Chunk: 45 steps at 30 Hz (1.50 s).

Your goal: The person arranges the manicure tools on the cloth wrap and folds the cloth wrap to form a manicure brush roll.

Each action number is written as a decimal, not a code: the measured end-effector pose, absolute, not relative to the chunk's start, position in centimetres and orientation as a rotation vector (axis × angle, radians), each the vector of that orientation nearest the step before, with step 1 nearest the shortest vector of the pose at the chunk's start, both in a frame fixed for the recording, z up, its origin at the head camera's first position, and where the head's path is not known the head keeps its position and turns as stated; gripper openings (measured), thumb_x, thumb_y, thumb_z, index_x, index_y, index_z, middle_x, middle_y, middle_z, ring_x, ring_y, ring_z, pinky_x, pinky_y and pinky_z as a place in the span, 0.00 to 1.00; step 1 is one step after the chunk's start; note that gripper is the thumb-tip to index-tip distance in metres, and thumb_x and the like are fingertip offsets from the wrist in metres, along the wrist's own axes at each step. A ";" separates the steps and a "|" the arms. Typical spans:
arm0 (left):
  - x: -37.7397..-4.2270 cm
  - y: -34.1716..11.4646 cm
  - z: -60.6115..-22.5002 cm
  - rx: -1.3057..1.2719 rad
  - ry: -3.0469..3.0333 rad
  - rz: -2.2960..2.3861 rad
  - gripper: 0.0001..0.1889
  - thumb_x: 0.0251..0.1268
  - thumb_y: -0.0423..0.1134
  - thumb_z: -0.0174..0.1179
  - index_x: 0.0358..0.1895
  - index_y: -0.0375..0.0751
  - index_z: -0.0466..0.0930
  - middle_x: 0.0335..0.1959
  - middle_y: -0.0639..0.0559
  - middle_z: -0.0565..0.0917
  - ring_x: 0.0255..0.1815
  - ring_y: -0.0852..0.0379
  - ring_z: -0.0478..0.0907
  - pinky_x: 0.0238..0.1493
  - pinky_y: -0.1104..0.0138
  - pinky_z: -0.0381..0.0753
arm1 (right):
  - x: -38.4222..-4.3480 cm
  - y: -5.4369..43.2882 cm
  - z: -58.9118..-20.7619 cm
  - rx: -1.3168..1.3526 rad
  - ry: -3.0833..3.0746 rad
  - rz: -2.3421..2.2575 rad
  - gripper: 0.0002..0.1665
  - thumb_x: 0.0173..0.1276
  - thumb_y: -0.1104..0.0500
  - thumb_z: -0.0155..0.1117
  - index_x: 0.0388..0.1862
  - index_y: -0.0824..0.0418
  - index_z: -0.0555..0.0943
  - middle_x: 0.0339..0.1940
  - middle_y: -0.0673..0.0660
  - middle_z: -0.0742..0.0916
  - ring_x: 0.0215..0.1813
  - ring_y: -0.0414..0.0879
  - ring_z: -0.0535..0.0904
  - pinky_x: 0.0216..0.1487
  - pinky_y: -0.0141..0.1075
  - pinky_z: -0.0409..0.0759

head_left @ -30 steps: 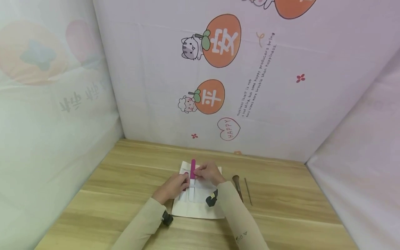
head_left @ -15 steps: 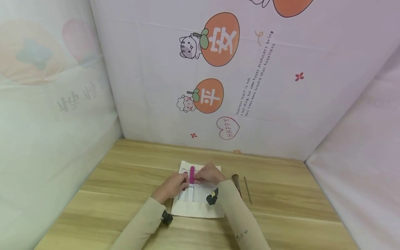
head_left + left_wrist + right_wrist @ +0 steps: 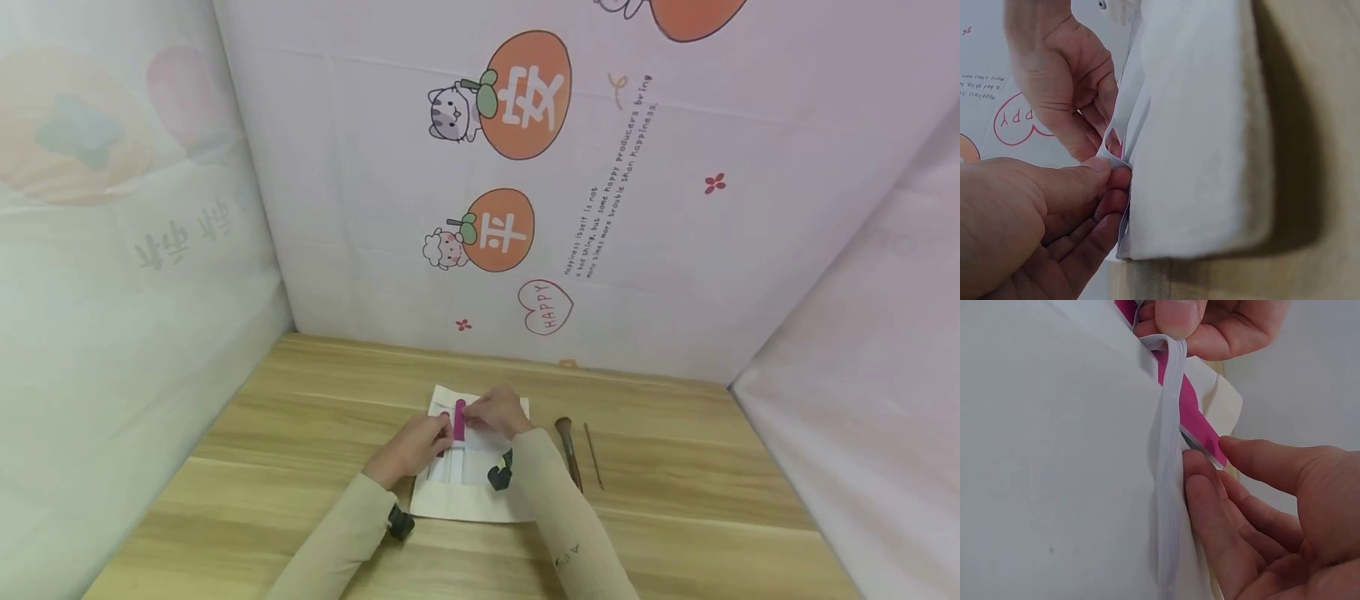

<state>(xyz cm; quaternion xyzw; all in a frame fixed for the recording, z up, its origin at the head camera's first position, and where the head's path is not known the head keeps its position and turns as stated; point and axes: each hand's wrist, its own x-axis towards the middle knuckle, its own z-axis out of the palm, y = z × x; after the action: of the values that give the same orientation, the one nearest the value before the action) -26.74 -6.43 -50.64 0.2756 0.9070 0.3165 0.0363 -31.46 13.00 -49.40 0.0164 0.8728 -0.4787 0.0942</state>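
A cream fabric pouch (image 3: 476, 505) lies opened out on the table, with a white elastic band (image 3: 1169, 437) across its inside. My left hand (image 3: 412, 447) pinches the band between thumb and fingers, lifting it into a small loop. Through that loop runs a flat magenta-and-white strip with a rounded end, apparently a nail file (image 3: 460, 419). Thumb and fingers of my right hand (image 3: 495, 412) pinch the file near its far magenta end. Left of it, partly covered by my left hand, sits a second dark pink piece (image 3: 444, 415).
To the right of the pouch lie a brush (image 3: 567, 446) with a dark flared end and a thin rod (image 3: 593, 456). Printed cloth walls (image 3: 375, 250) enclose the wooden table (image 3: 300, 417) at the back and sides.
The nail file has slid toward me, deeper under the band, and its white part is covered. My right fingers have since shifted slightly up along it. The left hand stays in place.
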 end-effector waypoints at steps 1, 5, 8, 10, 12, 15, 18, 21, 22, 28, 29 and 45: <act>-26.7 -6.4 -50.7 0.849 2.787 0.966 0.06 0.78 0.31 0.61 0.37 0.41 0.78 0.28 0.55 0.79 0.31 0.62 0.73 0.37 0.68 0.76 | -31.4 13.0 -49.5 0.049 2.579 -1.428 0.09 0.67 0.61 0.77 0.38 0.67 0.92 0.32 0.60 0.94 0.31 0.43 0.91 0.38 0.33 0.88; -26.6 -6.3 -50.8 0.847 2.783 0.955 0.07 0.78 0.31 0.60 0.36 0.42 0.78 0.27 0.56 0.79 0.30 0.62 0.73 0.38 0.67 0.76 | -31.5 13.0 -49.9 0.051 2.559 -1.420 0.08 0.67 0.61 0.77 0.38 0.67 0.92 0.32 0.60 0.94 0.31 0.43 0.91 0.39 0.33 0.88; -26.4 -6.2 -50.7 0.844 2.785 0.947 0.07 0.78 0.31 0.60 0.36 0.42 0.78 0.27 0.56 0.79 0.31 0.61 0.73 0.38 0.66 0.76 | -31.5 13.2 -50.2 0.051 2.539 -1.422 0.07 0.68 0.61 0.76 0.38 0.66 0.92 0.32 0.58 0.94 0.30 0.41 0.89 0.38 0.31 0.87; -26.2 -6.2 -50.6 0.836 2.785 0.943 0.06 0.78 0.31 0.61 0.37 0.42 0.78 0.27 0.56 0.79 0.31 0.61 0.73 0.38 0.66 0.76 | -31.5 13.3 -50.4 0.040 2.520 -1.434 0.07 0.68 0.62 0.76 0.39 0.65 0.92 0.31 0.57 0.94 0.30 0.40 0.89 0.38 0.31 0.87; -26.3 -6.1 -50.6 0.825 2.781 0.943 0.06 0.78 0.32 0.60 0.37 0.42 0.78 0.27 0.56 0.78 0.31 0.62 0.73 0.38 0.67 0.76 | -31.3 13.5 -50.4 0.020 2.504 -1.443 0.07 0.68 0.62 0.75 0.39 0.66 0.92 0.31 0.57 0.94 0.30 0.40 0.88 0.37 0.31 0.87; -26.3 -6.2 -50.7 0.818 2.775 0.947 0.06 0.78 0.32 0.60 0.37 0.42 0.78 0.27 0.56 0.78 0.31 0.62 0.73 0.38 0.67 0.76 | -31.2 13.8 -50.6 -0.004 2.476 -1.456 0.07 0.68 0.63 0.75 0.40 0.67 0.92 0.31 0.58 0.94 0.29 0.39 0.88 0.37 0.31 0.88; -26.4 -6.1 -50.8 0.822 2.787 0.932 0.06 0.78 0.32 0.60 0.38 0.42 0.78 0.28 0.56 0.79 0.31 0.62 0.73 0.39 0.67 0.77 | -31.0 14.1 -50.5 -0.015 2.443 -1.471 0.07 0.68 0.64 0.75 0.41 0.68 0.92 0.31 0.59 0.94 0.29 0.39 0.88 0.36 0.30 0.88; -26.4 -6.1 -50.8 0.823 2.801 0.931 0.05 0.78 0.32 0.60 0.38 0.42 0.79 0.29 0.56 0.80 0.32 0.61 0.74 0.40 0.65 0.77 | -30.8 14.2 -50.3 -0.034 2.419 -1.471 0.07 0.68 0.65 0.75 0.41 0.68 0.91 0.31 0.59 0.94 0.28 0.39 0.88 0.35 0.30 0.88; -26.4 -6.1 -50.8 0.818 2.803 0.931 0.05 0.78 0.32 0.60 0.38 0.42 0.79 0.30 0.55 0.80 0.33 0.61 0.74 0.40 0.65 0.77 | -30.7 14.3 -50.2 -0.045 2.418 -1.465 0.07 0.68 0.65 0.75 0.41 0.68 0.91 0.32 0.59 0.94 0.28 0.39 0.88 0.35 0.30 0.88; -26.4 -6.1 -50.6 0.787 2.794 0.942 0.05 0.78 0.32 0.60 0.39 0.42 0.78 0.32 0.55 0.79 0.34 0.59 0.73 0.39 0.65 0.76 | -30.5 14.4 -49.8 -0.077 2.431 -1.401 0.06 0.69 0.63 0.74 0.40 0.66 0.92 0.31 0.57 0.94 0.29 0.39 0.89 0.36 0.30 0.87; -26.4 -6.1 -50.6 0.791 2.797 0.945 0.05 0.78 0.32 0.60 0.39 0.41 0.78 0.32 0.54 0.79 0.34 0.59 0.73 0.39 0.64 0.76 | -30.5 14.4 -49.7 -0.073 2.432 -1.393 0.06 0.69 0.63 0.74 0.40 0.66 0.92 0.31 0.57 0.94 0.29 0.39 0.89 0.36 0.29 0.86; -26.2 -5.6 -50.0 0.842 2.824 0.956 0.03 0.74 0.31 0.65 0.39 0.38 0.81 0.32 0.52 0.81 0.34 0.59 0.74 0.39 0.67 0.78 | -30.2 19.8 -45.1 -0.148 2.549 -1.164 0.12 0.70 0.54 0.74 0.46 0.60 0.90 0.40 0.54 0.94 0.44 0.46 0.90 0.55 0.44 0.87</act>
<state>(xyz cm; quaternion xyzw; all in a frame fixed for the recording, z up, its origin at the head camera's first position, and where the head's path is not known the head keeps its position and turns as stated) -26.16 -5.59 -50.02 0.2718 0.9113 0.3084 0.0218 -30.24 19.83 -45.08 -0.0518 0.8956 -0.4089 0.1672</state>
